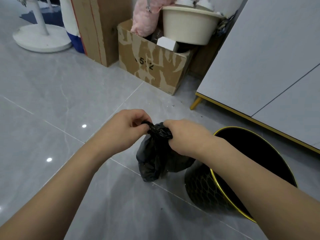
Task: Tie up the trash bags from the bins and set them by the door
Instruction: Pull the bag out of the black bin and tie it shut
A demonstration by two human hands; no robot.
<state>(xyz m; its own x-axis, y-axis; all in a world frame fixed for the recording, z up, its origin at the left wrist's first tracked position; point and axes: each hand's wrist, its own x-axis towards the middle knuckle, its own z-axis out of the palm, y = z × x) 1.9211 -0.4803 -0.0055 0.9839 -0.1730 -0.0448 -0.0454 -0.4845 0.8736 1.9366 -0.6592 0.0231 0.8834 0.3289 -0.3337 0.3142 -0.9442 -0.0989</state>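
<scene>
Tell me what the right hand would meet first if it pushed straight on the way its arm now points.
The right hand points up-left toward the left hand, both gripping the black trash bag's gathered neck. It would meet that twisted plastic at once, then the left hand's fingers just beyond; depth between them is unclear.

The gathered neck of the black trash bag [160,131] was largely covered by the left hand [125,129] and right hand [186,137], so whether a knot existed could not be told. Fingertips of both hands were buried in the plastic. The bag's contents were concealed. The right forearm crossed the black bin [225,187] at 4 o'clock, hiding part of its gold rim; the bin's interior was too dark to read. At 12 o'clock, the print on the cardboard box [152,66] was partly torn away. The fan stand [42,38], pink bundle [145,18] and cream basin [188,25] were cut off by the upper edge.
</scene>
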